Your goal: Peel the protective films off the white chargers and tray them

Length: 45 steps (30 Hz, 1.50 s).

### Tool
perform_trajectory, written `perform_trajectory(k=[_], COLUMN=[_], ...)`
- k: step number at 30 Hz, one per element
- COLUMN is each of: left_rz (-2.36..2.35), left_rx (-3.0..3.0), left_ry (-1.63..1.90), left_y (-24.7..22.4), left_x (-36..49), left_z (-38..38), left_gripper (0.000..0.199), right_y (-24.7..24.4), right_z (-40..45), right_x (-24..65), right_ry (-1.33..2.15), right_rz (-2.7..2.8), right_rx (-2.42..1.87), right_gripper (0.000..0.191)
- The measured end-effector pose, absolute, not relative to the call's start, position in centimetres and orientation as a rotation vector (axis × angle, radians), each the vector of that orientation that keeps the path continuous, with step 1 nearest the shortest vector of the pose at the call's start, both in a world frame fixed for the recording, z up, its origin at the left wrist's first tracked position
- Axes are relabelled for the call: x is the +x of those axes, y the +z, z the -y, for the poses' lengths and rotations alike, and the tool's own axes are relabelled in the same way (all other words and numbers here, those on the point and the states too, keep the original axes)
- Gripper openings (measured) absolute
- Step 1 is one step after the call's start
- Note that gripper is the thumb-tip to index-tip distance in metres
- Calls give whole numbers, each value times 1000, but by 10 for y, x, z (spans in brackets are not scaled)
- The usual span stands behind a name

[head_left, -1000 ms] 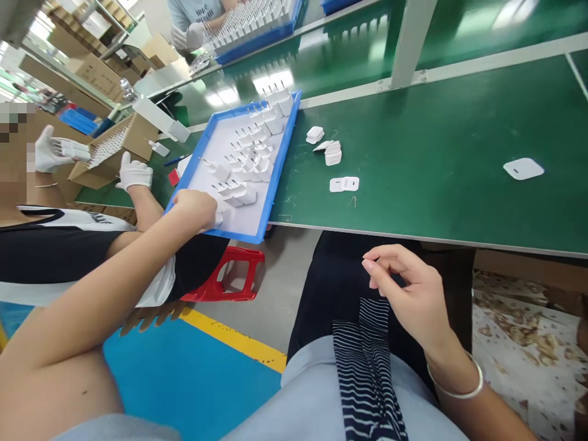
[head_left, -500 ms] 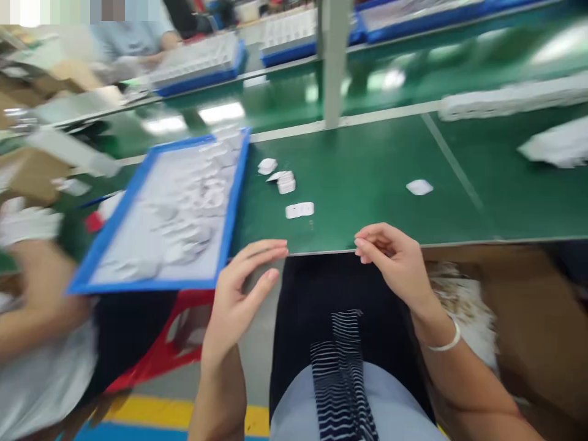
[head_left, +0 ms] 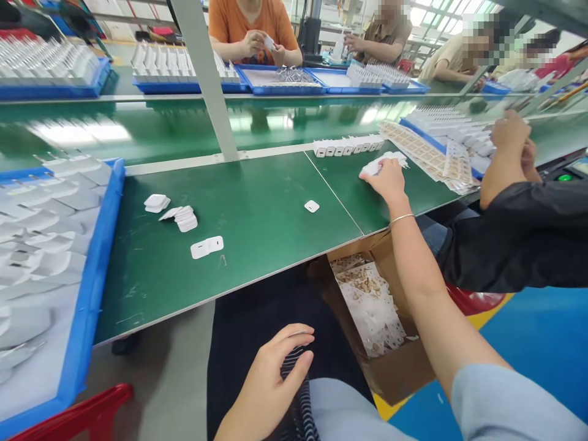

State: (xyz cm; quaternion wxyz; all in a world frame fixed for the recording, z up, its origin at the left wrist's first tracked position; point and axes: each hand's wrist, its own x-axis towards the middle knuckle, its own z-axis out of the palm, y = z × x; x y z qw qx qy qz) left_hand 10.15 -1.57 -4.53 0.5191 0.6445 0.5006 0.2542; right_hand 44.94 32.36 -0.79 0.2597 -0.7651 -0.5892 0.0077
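My right hand [head_left: 389, 179] reaches out over the bench, its thumb and fingers closed around the near side of a pile of thin white pieces [head_left: 399, 159]. Its fingertips are partly hidden. Low over my lap, my left hand [head_left: 278, 370] is held with thumb and fingers apart and nothing between them. One flat white slotted cover [head_left: 312, 206] lies alone mid-bench. Further left are two overlapping slotted covers [head_left: 206, 247], a fanned stack of white covers [head_left: 184, 218] and a small white stack [head_left: 157, 203].
White charger housings [head_left: 346, 146] stand in a row behind the pile. Left, a blue tray [head_left: 98, 269] holds more housings. Brown-and-white sticker sheets [head_left: 425, 153] lie to the right, near a co-worker's arm [head_left: 500, 159]. A cardboard box [head_left: 404, 367] with scraps sits below the edge.
My view has swung to the right. My right hand has gone from above the bench edge to the white pile; my left hand has drawn back towards my lap.
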Motion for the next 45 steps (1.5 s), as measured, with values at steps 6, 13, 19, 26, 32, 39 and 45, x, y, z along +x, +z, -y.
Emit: perform_trajectory(k=[6,13,19,26,32,39,45], left_rz=[-1202,-1142,-1145,-1189,-1203,-1193,-1209], left_rx=[1580,1584,1631,1479,1086,996,1119], left_ry=[554,619,983,1385,1428,1569,1567], left_y=[-39,-40,-36,-26,-20,-18,-12], left_x=[113,114,107,122,136,132,109], left_z=[8,4,-16,-46,-50,-44,-43], left_gripper=[32,27,25,64,50,39,34], right_y=[-13,-14,-17,-34,-53,-52,-37], right_z=[-335,-316,-243,-101,-47,-45,-44], right_x=[456,453,406,278,217,222,239], right_ry=[33,113,59,294,493,566,891], right_rz=[1608,1564,1570,1609,1417,1608,1528], right_rx=[-2111,-2131,-1927,-1150,-1052,-944,-776], right_gripper=[71,77,70,72,62,76,53])
